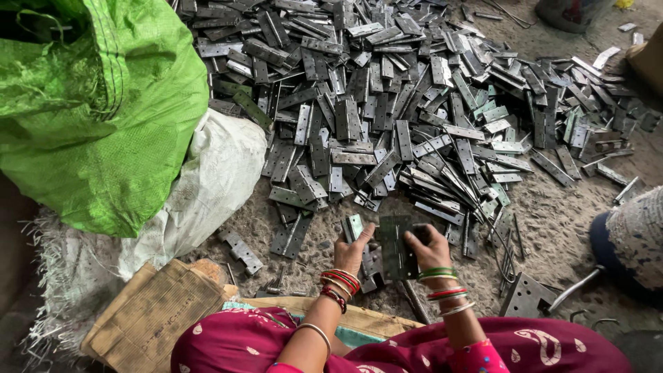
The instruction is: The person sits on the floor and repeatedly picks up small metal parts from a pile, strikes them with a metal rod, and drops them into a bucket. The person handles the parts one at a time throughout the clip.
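Spread across the gritty floor [552, 228], one broad heap of grey metal hinges [414, 103], far too many to count, mostly flat drilled leaves lying crossed and overlapping. At left, one bulging green woven sack [103, 117], slumped over one dirty white sack [207, 186]. Below those, one flattened piece of brown cardboard [155, 314]. Near the right edge, one square drilled metal plate [526, 295], lying apart from the heap. At bottom centre, two hands at work, each wrist ringed with red and green bangles. Gripped upright in the right hand [429, 250], fingers curled over the top edge: one dark, dull hinge leaf [395, 247], long and rectangular, just in front of the heap's near edge. Pinched in the left hand [352, 252], one smaller, shinier hinge piece [355, 224], just beside the dark leaf.
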